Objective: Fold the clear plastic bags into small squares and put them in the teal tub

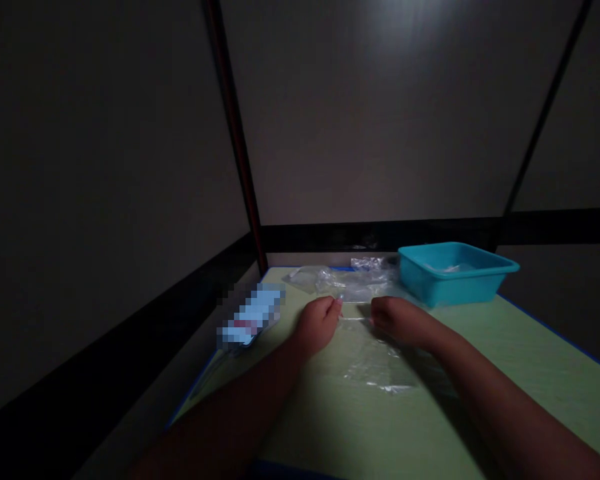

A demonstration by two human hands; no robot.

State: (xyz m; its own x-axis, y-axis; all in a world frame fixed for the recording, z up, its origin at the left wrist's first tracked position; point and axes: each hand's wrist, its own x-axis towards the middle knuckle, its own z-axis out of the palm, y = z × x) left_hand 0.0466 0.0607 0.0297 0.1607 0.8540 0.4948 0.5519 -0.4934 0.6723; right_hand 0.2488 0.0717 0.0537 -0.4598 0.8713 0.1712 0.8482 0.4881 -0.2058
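Note:
A clear plastic bag (373,357) hangs and lies over the table between my two hands, its upper edge pulled straight across from one to the other. My left hand (321,323) pinches this edge at its left end, thumb on top. At the right end, my right hand (397,321) is curled closed on the same edge, its fingertips mostly hidden. Nothing can be made out inside the bag. Just beyond my hands, more clear plastic bags (360,283) lie crumpled along the back of the table.
A turquoise plastic basin (460,287) stands at the back right, with some clear plastic in it. To the left rests a phone-like device (255,313), its screen blurred out, with a cable beside it. The pale green table (340,433) has a blue edge and meets dark walls.

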